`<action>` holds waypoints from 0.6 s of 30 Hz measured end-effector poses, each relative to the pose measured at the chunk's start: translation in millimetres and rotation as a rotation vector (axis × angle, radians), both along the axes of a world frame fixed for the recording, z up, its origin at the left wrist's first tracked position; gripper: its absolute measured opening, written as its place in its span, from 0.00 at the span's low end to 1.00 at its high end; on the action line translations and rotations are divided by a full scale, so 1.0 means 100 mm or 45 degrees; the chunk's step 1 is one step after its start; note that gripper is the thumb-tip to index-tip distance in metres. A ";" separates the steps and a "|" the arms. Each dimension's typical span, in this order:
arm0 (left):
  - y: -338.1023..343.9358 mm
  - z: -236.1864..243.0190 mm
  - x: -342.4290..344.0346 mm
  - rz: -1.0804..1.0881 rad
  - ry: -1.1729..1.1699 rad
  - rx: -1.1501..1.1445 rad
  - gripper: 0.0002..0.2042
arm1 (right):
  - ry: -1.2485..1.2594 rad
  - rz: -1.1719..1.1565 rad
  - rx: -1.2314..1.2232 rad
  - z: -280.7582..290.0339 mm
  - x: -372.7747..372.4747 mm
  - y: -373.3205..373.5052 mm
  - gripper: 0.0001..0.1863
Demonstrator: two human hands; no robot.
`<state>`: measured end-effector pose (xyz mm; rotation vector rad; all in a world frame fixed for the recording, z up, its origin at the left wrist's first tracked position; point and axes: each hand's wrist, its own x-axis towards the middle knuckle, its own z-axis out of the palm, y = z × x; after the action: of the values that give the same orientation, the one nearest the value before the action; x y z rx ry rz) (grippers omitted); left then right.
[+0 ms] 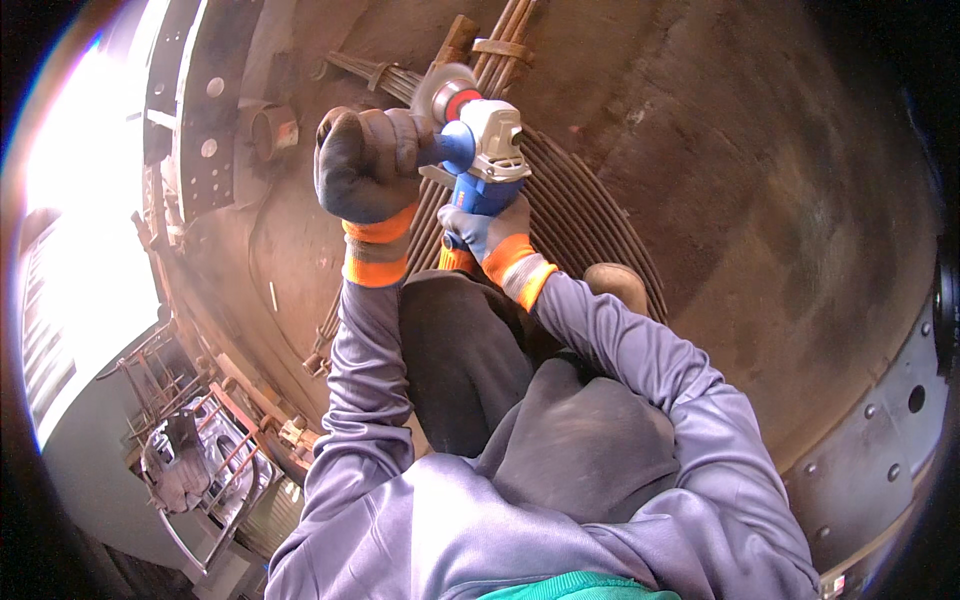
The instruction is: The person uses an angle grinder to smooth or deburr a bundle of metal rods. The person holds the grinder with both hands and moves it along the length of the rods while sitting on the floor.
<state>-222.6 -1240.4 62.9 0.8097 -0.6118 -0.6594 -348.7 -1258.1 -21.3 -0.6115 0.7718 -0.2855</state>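
Note:
A blue and silver angle grinder (492, 145) is held out in front of me, above bundled metal rods (585, 205). My left hand (370, 165), in a dark work glove with an orange and grey cuff, is closed round its blue side handle. Lower down, my right hand (492, 228) wraps the blue body, in the same kind of glove. The round grey wheel (438, 92) with a red centre looks blurred and lies close to the tied rod ends. Whether it touches them I cannot tell.
Brown floor (740, 150) spreads to the right, with a boot tip (616, 286) beside the rods. A drilled steel beam (205, 110) stands at the far left. Lower left is a metal-framed chair (215, 455). A bolted plate (880, 430) edges the lower right.

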 end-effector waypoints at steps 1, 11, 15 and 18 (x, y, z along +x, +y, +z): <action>0.01 0.02 0.01 -0.042 -0.014 0.020 0.19 | 0.090 0.104 -0.184 0.00 -0.01 -0.03 0.18; 0.05 -0.12 0.03 -0.059 -0.029 0.020 0.18 | 0.095 -0.036 -0.355 -0.27 0.04 0.11 0.26; 0.03 -0.10 -0.03 -0.052 -0.001 0.047 0.20 | 0.056 -0.066 -0.209 -0.25 0.02 0.12 0.23; 0.05 -0.13 0.01 -0.121 0.034 0.025 0.20 | 0.101 -0.027 -0.317 -0.40 0.05 0.16 0.19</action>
<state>-222.1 -1235.2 50.1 0.7928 -0.6235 -0.7627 -343.6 -1242.3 -61.0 -0.8534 0.8260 -0.3818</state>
